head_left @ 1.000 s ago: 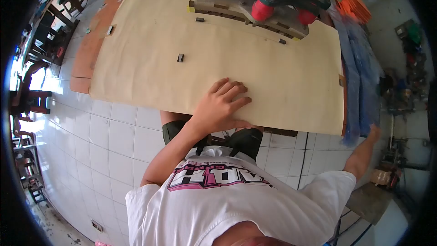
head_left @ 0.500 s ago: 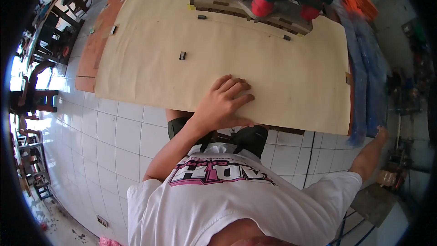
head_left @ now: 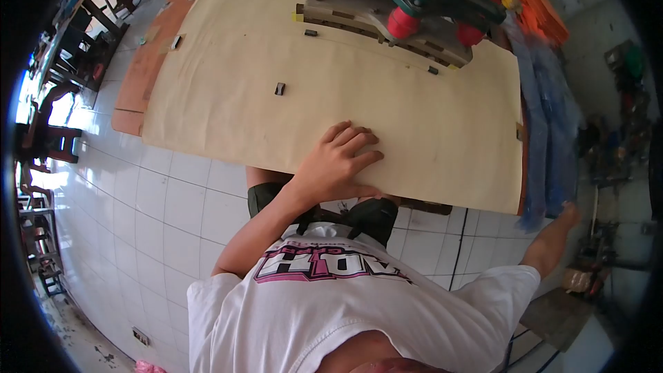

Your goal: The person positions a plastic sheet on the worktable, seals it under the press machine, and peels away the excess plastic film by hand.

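The left hand (head_left: 343, 161), loosely spread, rests on the cream sheet (head_left: 221, 69) at the worktop's (head_left: 131, 90) front edge. The right hand (head_left: 569, 213) is beside blue plastic sheeting (head_left: 556, 124) past the right edge; its grip I cannot tell.

Cream sheet (head_left: 442, 131) lies before you: broad, flat, faintly creased, long edge facing you | blue translucent plastic (head_left: 542, 124) sits at your right: bunched, long folds running alongside the sheet's right edge.

One tan sheet (head_left: 221, 90); five small dark pieces (head_left: 280, 88), three well within the sheet, two at its side edges; one machine (head_left: 342, 8) over its far side, with at least three red knobs (head_left: 402, 23); two hands, the left hand (head_left: 340, 162) on it, the right hand (head_left: 570, 214) beyond its near right corner.
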Motion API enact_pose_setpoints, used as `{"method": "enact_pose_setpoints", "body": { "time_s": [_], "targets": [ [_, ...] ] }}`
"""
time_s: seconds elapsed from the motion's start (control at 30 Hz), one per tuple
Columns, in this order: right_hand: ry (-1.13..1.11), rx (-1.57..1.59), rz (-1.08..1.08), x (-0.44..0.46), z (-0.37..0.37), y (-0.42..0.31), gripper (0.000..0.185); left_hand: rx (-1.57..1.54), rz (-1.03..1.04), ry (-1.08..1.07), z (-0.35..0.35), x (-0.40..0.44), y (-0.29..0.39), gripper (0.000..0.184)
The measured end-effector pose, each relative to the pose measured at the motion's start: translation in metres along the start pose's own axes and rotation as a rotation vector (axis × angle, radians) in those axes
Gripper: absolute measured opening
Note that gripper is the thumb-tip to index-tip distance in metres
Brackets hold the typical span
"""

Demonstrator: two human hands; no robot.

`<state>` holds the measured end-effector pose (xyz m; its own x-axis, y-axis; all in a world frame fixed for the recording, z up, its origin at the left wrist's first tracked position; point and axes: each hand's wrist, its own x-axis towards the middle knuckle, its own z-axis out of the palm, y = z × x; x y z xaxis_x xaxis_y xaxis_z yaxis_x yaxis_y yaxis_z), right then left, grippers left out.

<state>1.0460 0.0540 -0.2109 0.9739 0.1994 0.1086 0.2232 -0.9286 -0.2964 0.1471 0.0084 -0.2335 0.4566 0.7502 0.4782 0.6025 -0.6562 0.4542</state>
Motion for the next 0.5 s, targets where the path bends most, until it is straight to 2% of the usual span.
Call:
{"method": "enact_pose_setpoints", "body": {
  "time_s": [0.07, 0.2, 0.37, 0.43, 0.47, 0.5],
  "targets": [
    [0.081, 0.178, 0.075, 0.061, 0.035, 0.021, 0.042, -0.008, 0.010, -0.004, 0.000, -0.002, 0.000, 0.053],
    [-0.076, 0.271, 0.134, 0.025, 0.016, 0.013, 0.044, -0.012, 0.003, 0.001, 0.001, -0.003, -0.001, 0.052],
    [-0.275, 0.494, 0.318, 0.019, 0.006, 0.009, 0.047, -0.013, -0.001, -0.014, 0.001, -0.002, -0.002, 0.053],
    [-0.150, 0.376, 0.145, 0.000, 0.006, 0.006, 0.045, -0.010, -0.004, -0.021, 0.001, -0.003, -0.002, 0.053],
    [-0.023, 0.258, -0.023, -0.014, 0.003, 0.000, 0.045, -0.004, -0.005, -0.029, 0.001, -0.002, -0.002, 0.054],
    [-0.020, 0.272, -0.026, -0.028, 0.001, -0.006, 0.045, 0.004, 0.002, -0.018, 0.000, -0.001, -0.003, 0.054]
  ]
}}
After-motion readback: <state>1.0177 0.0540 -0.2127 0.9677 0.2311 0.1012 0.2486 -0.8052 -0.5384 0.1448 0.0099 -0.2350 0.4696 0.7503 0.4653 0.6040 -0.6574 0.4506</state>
